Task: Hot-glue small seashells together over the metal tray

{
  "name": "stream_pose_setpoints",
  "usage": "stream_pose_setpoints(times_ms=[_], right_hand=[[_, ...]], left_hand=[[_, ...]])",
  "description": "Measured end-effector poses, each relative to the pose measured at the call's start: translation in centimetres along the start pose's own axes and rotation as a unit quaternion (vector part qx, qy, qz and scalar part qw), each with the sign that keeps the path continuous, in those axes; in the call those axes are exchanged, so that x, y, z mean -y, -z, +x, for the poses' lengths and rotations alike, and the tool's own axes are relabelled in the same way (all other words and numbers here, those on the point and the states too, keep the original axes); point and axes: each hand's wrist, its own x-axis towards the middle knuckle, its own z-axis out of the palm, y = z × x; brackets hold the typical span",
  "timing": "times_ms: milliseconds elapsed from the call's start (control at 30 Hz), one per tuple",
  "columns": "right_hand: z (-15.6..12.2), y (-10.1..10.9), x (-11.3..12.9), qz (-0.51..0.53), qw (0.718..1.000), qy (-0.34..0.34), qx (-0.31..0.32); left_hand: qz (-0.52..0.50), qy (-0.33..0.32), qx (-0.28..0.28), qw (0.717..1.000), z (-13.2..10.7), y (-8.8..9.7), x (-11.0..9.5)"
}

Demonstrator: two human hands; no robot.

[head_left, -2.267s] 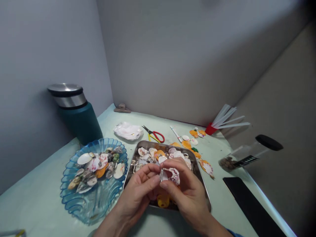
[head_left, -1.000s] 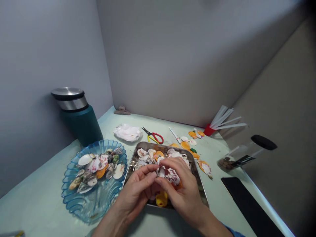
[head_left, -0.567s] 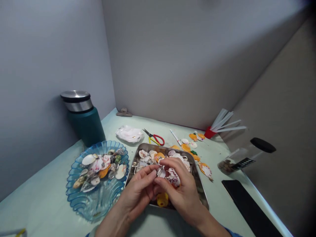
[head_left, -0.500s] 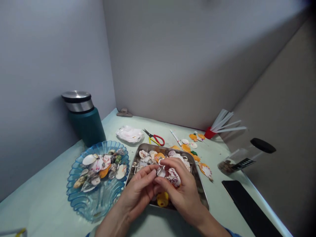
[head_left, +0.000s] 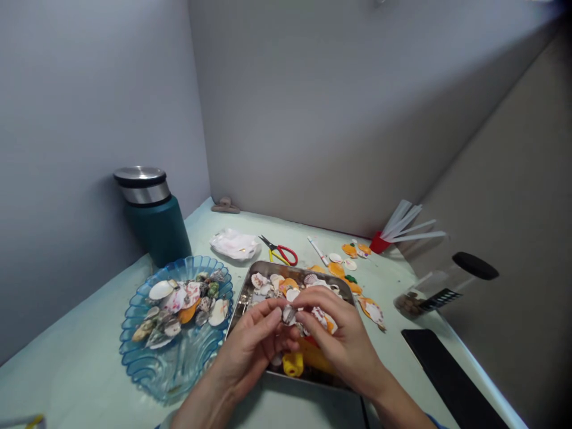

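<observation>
My left hand (head_left: 255, 344) and my right hand (head_left: 342, 339) meet over a metal tray (head_left: 243, 291) of seashells. Between thumb and fingers of the left hand is a small grey-white shell piece (head_left: 288, 314). My right hand grips a white shell with red speckles (head_left: 322, 317), pressed against that piece. A yellow object (head_left: 292, 363) lies in the tray under my hands. More shells (head_left: 279, 283) fill the tray's far half.
A blue glass dish of shells (head_left: 170, 339) sits left of the tray, a teal flask (head_left: 152, 214) behind it. Scissors (head_left: 280, 251), a white packet (head_left: 235, 243), loose orange shells (head_left: 344, 262), a red holder with white sticks (head_left: 393, 229), a tipped jar (head_left: 440, 286) and a black slab (head_left: 451, 375) lie around.
My right hand has turned and slid a little right and down with the speckled shell. The left hand keeps its pinch. The view has shifted slightly.
</observation>
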Motion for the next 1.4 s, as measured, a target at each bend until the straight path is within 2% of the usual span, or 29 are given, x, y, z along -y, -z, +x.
stream_pose_setpoints(times_ms=[300,500,567,700,933,1133,1400], right_hand=[[0.1,0.06,-0.02,0.081,0.99,-0.112,0.003],[0.19,-0.21,0.11,0.186,0.962,-0.201,0.002],[0.2,-0.35,0.15,0.192,0.957,-0.216,-0.01],[0.08,-0.47,0.15,0.16,0.964,-0.209,-0.024],[0.18,-0.26,0.14,0.106,0.98,-0.168,-0.01],[0.14,-0.21,0.23,0.106,0.978,-0.18,-0.01],[0.19,-0.5,0.09,0.162,0.967,-0.198,-0.017]], left_hand=[[0.02,0.021,-0.001,1.0,-0.12,0.21,-0.09],[0.008,0.033,-0.003,0.999,-0.21,-0.2,-0.25],[0.005,0.035,-0.005,0.999,-0.17,-0.23,-0.28],[0.005,0.038,-0.003,0.999,-0.13,-0.15,-0.24],[0.01,0.037,-0.002,0.999,-0.24,0.03,-0.14],[0.02,0.026,0.011,0.999,-0.24,-0.18,-0.19],[0.041,0.025,0.01,0.999,-0.29,0.07,0.16]])
